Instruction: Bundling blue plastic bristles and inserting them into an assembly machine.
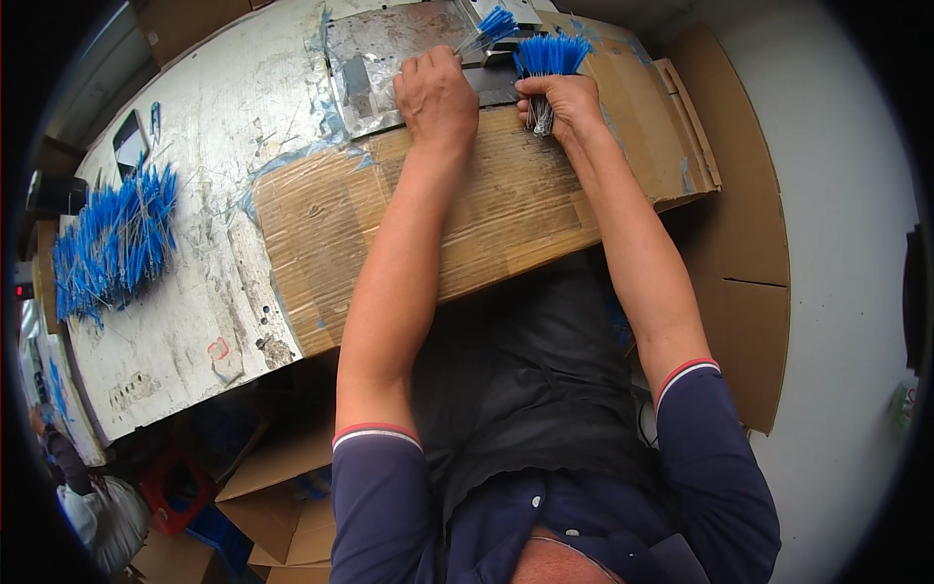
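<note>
While the right hand [569, 100] grips blue-topped silvery wires [551, 56], the left hand [436, 99] curls; its hold is unclear.

head-worn fisheye, facing down onto worktable [233, 127], near, rim perhaps too dark to tell

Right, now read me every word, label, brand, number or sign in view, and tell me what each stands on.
None can be read.
Red-lit device, left edge: its glow is too small and blurred.
Phone: nothing legible.
White worktop: a red squiggle and dark smudges, no readable word.
Blue-tipped bundle in the right hand: no lettering visible.
</note>
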The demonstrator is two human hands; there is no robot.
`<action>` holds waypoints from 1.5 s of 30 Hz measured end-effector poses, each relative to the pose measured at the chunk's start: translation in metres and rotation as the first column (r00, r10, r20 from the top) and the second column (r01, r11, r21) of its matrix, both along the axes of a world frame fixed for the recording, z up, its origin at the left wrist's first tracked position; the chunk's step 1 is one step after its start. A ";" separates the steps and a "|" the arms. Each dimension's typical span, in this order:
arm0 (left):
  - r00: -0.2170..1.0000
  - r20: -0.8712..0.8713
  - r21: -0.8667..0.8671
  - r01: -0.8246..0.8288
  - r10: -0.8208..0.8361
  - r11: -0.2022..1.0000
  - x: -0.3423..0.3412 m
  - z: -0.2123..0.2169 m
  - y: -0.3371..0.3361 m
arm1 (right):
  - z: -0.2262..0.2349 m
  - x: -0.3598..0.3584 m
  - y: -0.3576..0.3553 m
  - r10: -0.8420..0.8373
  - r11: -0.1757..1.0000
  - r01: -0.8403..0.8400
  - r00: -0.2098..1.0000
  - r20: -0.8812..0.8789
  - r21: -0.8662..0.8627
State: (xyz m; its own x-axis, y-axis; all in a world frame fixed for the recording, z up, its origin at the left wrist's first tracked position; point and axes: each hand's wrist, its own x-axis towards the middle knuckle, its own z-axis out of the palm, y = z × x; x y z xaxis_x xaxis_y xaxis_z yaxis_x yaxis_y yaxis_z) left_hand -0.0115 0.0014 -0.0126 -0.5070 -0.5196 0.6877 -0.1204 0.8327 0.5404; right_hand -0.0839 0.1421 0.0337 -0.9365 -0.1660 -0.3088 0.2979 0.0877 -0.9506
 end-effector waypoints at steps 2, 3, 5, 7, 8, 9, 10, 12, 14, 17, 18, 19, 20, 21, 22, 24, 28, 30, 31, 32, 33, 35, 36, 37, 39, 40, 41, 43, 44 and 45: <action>1.000 -0.031 -0.014 -0.001 0.001 1.000 0.000 -0.001 -0.001 | 0.001 0.002 0.000 -0.004 1.000 0.004 1.000 0.007 -0.009; 0.999 -0.033 -0.019 0.028 -0.029 0.999 0.000 -0.002 -0.001 | 0.001 0.003 -0.001 -0.007 1.000 0.007 1.000 0.012 -0.019; 0.998 -0.034 -0.025 0.059 -0.060 0.998 0.000 -0.004 -0.001 | 0.002 0.006 -0.001 -0.015 0.999 0.016 1.000 0.015 -0.052; 0.994 0.019 -0.003 0.104 -0.104 0.995 -0.001 -0.003 0.000 | 0.001 0.008 0.002 -0.024 0.996 0.026 1.000 0.017 -0.087; 0.994 0.018 -0.004 0.105 -0.105 0.994 -0.001 -0.003 0.000 | -0.001 0.009 0.006 0.003 0.986 0.000 1.000 0.019 -0.166; 0.993 0.037 0.009 0.111 -0.111 0.994 0.000 -0.003 0.001 | -0.003 0.010 0.010 0.031 0.969 -0.026 0.999 0.019 -0.245; 0.992 0.056 0.022 0.116 -0.117 0.993 0.000 -0.002 0.001 | -0.004 0.010 0.013 0.032 0.969 -0.026 0.999 0.020 -0.247; 0.991 0.058 0.021 0.123 -0.124 0.992 0.001 -0.002 0.001 | -0.005 0.012 0.019 0.040 0.948 -0.030 0.999 0.025 -0.318; 0.989 0.060 0.020 0.131 -0.132 0.991 0.002 -0.001 0.001 | -0.006 0.015 0.022 0.048 0.950 -0.043 0.999 0.007 -0.308; 0.987 0.084 0.028 0.134 -0.136 0.991 0.002 0.000 0.002 | -0.008 0.016 0.027 0.044 0.954 -0.039 0.999 0.012 -0.298; 0.987 0.085 0.023 0.137 -0.138 0.990 0.002 0.000 0.002 | -0.009 0.015 0.028 0.038 0.954 -0.025 0.999 0.036 -0.300; 0.986 0.086 0.017 0.140 -0.141 0.990 0.002 -0.001 0.001 | -0.010 0.014 0.031 0.038 0.953 -0.026 0.999 0.036 -0.302; 0.986 0.086 0.015 0.139 -0.140 0.990 0.001 -0.002 0.001 | -0.009 0.012 0.033 0.042 0.947 -0.017 0.997 0.072 -0.322; 0.985 0.090 -0.018 0.152 -0.150 0.988 0.001 -0.002 0.000 | -0.009 0.011 0.036 0.045 0.940 -0.006 0.993 0.108 -0.341; 0.983 0.094 -0.051 0.164 -0.159 0.985 0.001 -0.003 -0.001 | -0.009 0.011 0.037 0.045 0.940 -0.006 0.993 0.108 -0.342; 0.977 0.145 -0.102 0.173 -0.157 0.980 0.002 -0.004 -0.001 | -0.008 0.013 0.041 0.064 0.916 -0.016 0.992 0.106 -0.402; 0.969 0.224 -0.136 0.137 -0.104 0.981 0.001 -0.002 0.000 | -0.004 0.017 0.041 0.119 0.919 -0.081 0.990 0.074 -0.387; 0.973 0.215 -0.127 0.107 -0.078 0.986 0.002 -0.003 0.000 | -0.004 0.019 0.039 0.110 0.967 -0.095 0.993 0.051 -0.236; 0.977 0.207 -0.117 0.077 -0.052 0.990 0.002 -0.003 0.001 | -0.003 0.019 0.038 0.110 0.967 -0.096 0.993 0.051 -0.235; 0.977 0.207 -0.117 0.076 -0.051 0.990 0.002 -0.003 -0.001 | -0.003 0.018 0.036 0.114 0.969 -0.100 0.992 0.050 -0.224; 0.984 0.177 -0.062 0.031 -0.020 0.998 0.001 -0.003 -0.002 | -0.003 0.017 0.035 0.117 0.972 -0.104 0.992 0.050 -0.212; 0.988 0.150 -0.004 -0.014 0.015 1.000 0.001 -0.003 -0.003 | -0.002 0.013 0.031 0.081 0.978 -0.068 0.995 0.057 -0.199; 0.993 0.116 -0.002 -0.016 0.016 1.000 0.001 -0.002 -0.004 | -0.002 0.011 0.028 0.045 0.982 -0.032 0.997 0.062 -0.188; 0.997 0.081 0.000 -0.016 0.016 1.000 0.002 -0.002 -0.004 | -0.002 0.009 0.025 0.047 0.982 -0.035 0.997 0.063 -0.187; 0.996 0.083 0.010 -0.010 0.009 1.000 0.003 -0.001 -0.003 | -0.001 0.007 0.020 0.010 0.992 -0.006 0.999 0.034 -0.126; 0.996 0.085 0.019 0.000 -0.001 1.000 0.004 0.000 -0.003 | -0.002 0.007 0.018 0.011 0.992 -0.007 0.999 0.035 -0.124; 0.996 0.087 0.021 -0.001 -0.001 1.000 0.004 0.000 -0.002 | -0.002 0.007 0.017 0.006 0.994 -0.003 1.000 0.028 -0.113; 0.997 0.072 0.026 0.011 -0.013 1.000 0.004 -0.002 -0.003 | -0.002 0.008 0.012 0.005 0.995 -0.002 1.000 0.023 -0.102; 0.997 0.075 0.028 0.009 -0.011 1.000 0.003 -0.003 -0.003 | -0.002 0.009 0.011 -0.014 0.995 0.017 1.000 0.026 -0.098; 0.998 0.068 0.030 0.016 -0.018 0.999 0.003 -0.001 -0.003 | 0.000 0.010 0.010 -0.031 0.995 0.033 0.999 0.022 -0.093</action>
State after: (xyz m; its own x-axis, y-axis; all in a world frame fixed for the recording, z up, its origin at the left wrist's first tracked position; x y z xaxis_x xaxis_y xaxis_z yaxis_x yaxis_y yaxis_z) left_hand -0.0087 -0.0016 -0.0141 -0.5608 -0.5301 0.6360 -0.1440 0.8189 0.5556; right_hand -0.0741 0.1520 0.0336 -0.9354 -0.1648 -0.3129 0.3189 -0.0106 -0.9477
